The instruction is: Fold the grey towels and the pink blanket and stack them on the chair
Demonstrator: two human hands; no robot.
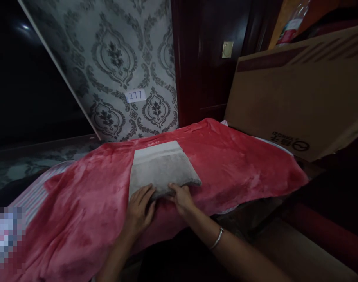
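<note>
A gray cloth [164,168] with a white band along its far end lies on a red blanket [240,164], before a patterned wall [117,74]. The right hand [182,199] pinches its near edge between thumb and fingers; the left hand [140,207] touches the near left corner, its grip indeterminable.

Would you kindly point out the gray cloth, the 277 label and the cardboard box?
Gray cloth [162,169], head view: its upper face.
277 label [135,95], head view: its middle.
Cardboard box [296,96], head view: its side panel.
</note>
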